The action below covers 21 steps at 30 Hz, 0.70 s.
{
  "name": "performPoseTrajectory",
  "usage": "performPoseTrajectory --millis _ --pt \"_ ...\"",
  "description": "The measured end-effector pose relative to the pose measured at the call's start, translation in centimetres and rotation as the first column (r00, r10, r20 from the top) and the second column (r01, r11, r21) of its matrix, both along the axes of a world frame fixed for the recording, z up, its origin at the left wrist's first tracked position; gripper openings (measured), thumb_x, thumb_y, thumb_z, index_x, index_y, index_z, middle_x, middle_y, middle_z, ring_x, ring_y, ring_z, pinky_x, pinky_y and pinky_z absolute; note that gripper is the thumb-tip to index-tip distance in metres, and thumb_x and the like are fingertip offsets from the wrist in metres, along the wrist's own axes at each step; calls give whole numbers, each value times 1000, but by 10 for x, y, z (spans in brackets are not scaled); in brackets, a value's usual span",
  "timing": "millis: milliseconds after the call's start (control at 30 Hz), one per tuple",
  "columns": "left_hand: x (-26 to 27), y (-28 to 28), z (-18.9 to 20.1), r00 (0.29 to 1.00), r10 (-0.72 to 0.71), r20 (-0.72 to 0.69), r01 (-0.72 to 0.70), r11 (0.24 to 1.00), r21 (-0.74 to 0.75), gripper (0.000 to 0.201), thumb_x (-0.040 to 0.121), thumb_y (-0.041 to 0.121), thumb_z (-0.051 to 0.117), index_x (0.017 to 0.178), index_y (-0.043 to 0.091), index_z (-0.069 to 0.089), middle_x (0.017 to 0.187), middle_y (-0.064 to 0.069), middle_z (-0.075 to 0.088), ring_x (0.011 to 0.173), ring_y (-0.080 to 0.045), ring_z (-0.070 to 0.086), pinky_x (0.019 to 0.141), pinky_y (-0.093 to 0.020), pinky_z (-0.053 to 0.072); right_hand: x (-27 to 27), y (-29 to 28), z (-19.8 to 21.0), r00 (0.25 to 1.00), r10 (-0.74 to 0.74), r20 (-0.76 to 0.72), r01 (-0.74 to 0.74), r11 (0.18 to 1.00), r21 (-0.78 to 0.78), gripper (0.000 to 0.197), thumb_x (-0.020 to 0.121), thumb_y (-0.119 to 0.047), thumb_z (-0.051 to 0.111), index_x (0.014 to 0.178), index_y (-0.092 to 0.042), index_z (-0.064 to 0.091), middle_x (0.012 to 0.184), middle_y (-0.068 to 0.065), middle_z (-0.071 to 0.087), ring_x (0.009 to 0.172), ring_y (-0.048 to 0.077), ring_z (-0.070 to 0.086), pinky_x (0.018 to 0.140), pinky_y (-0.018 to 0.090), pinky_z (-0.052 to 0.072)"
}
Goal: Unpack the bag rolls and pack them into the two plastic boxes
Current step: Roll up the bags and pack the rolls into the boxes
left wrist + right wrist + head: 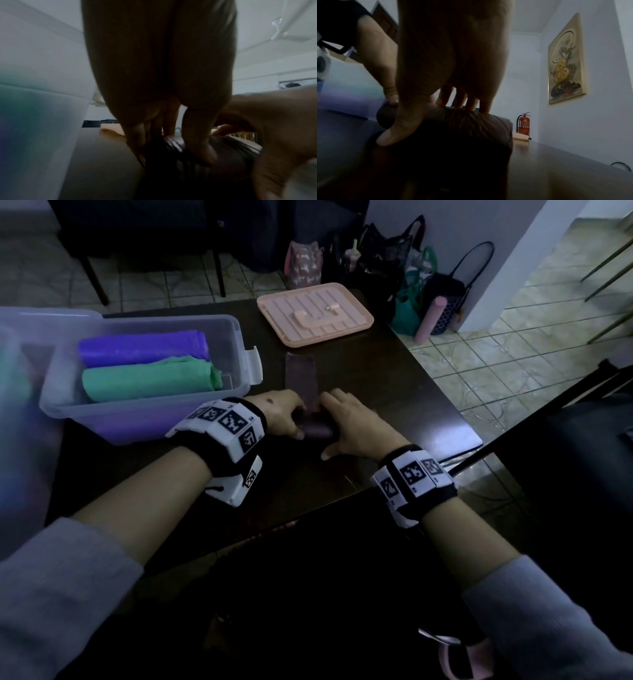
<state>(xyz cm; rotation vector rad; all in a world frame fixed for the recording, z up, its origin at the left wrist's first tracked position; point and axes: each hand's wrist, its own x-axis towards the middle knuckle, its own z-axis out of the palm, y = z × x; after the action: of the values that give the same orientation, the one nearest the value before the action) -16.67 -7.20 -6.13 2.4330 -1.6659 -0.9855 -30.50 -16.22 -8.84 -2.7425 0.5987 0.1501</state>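
A dark bag roll (317,429) lies on the dark table (394,392), and a flat strip of its bag (301,378) runs away from it toward the back. My left hand (284,414) grips the roll's left end, fingers over the top and thumb on the near side. My right hand (349,422) grips the right end the same way. In the wrist views, the roll (236,155) (462,135) sits under curled fingers. A clear plastic box (137,419) at the left holds a purple roll (144,347) and a green roll (150,378).
A pink lid (315,313) lies at the back of the table. A second translucent container (13,378) shows at the far left edge. Several bags (411,285) stand on the tiled floor beyond the table's right corner. A dark chair (565,440) is at the right.
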Motion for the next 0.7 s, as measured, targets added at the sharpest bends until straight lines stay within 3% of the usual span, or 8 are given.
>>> performPoseTrajectory --millis 67,167,267,433,533,633,700 --pt "-2 4 2 998 34 61 -27 993 -115 59 83 22 68 136 16 44 136 -7 48 123 -23 48 99 -30 37 0 -1 -2 1000 -24 3 23 999 47 74 63 -24 83 126 -14 45 122 7 46 115 25 46 96 43 42" --pt "-3 8 2 993 48 107 -17 962 -271 47 81 20 70 126 17 56 129 -6 54 119 -20 50 97 -28 38 1 -6 3 998 -65 -14 67 986 155 64 75 -26 75 131 -19 46 126 6 48 118 23 48 101 35 39" --pt "-6 14 1 996 33 85 -12 971 -239 55 74 23 77 125 16 56 126 -4 56 118 -19 51 96 -28 39 5 -5 15 993 -52 -110 74 976 204 56 84 -29 67 135 -21 45 131 5 51 120 21 49 98 26 36" --pt "-1 18 5 1000 4 25 -1 992 -125 55 77 22 75 128 20 55 129 -2 56 119 -18 52 92 -24 39 11 -4 29 950 -21 -313 119 947 299 46 89 -40 58 132 -25 52 122 -1 57 112 18 55 98 33 43" --pt "0 18 6 998 -40 47 43 997 -62 50 84 25 68 131 20 53 131 -3 55 120 -19 51 93 -24 38 12 -3 27 955 -18 -296 120 936 330 41 88 -40 60 126 -25 57 111 -6 59 107 14 56 96 31 43" --pt "-1 17 4 998 -31 45 32 999 -11 46 89 26 60 134 23 49 131 -5 55 119 -21 52 100 -32 42 10 -5 25 981 -73 -182 124 949 290 40 85 -38 65 121 -23 57 113 -6 57 107 13 54 97 30 42" --pt "-2 18 2 1000 -1 31 2 999 -38 49 89 26 60 136 24 45 135 -5 52 122 -22 50 103 -34 40 9 -8 26 980 -80 -182 132 945 298 37 87 -38 63 120 -23 59 116 -3 58 107 15 54 96 33 43"
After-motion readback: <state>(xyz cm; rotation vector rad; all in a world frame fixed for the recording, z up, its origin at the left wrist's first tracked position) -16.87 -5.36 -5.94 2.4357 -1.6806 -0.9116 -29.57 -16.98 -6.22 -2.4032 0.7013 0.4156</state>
